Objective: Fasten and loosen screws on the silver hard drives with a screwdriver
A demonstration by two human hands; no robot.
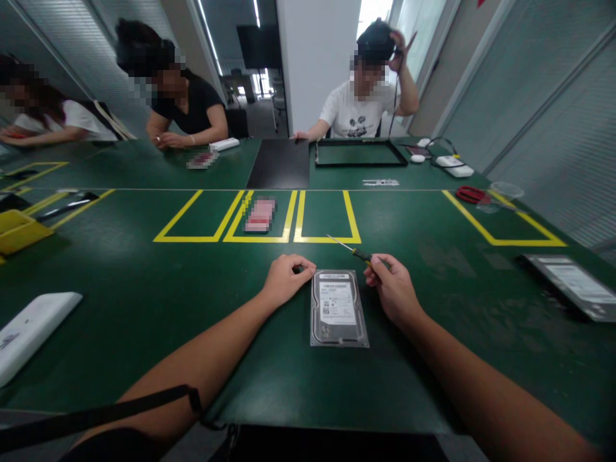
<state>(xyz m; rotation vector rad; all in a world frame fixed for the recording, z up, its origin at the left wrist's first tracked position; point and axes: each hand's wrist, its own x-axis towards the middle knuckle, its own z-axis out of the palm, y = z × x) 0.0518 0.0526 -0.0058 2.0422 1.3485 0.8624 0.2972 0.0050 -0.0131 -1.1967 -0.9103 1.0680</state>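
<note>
Hard drive (339,307) flat on green table (144,308), label up, between both hands. Left hand (287,277) curled shut at its top-left corner; right hand (392,287) gripping screwdriver (357,252). Beyond, yellow tape boxes (327,239), seated people, grey-blinded walls.

I take the hard drive (339,308) as my landmark. My left hand (287,277) crowds its far left corner, and my right hand (392,287), gripping the screwdriver (355,251), crowds its far right corner. Green mat lies bare to either side of the drive and on its near side. Beyond it, the yellow-taped boxes (326,216) are flat, no barrier. Well right, a second drive (572,282) blocks.
</note>
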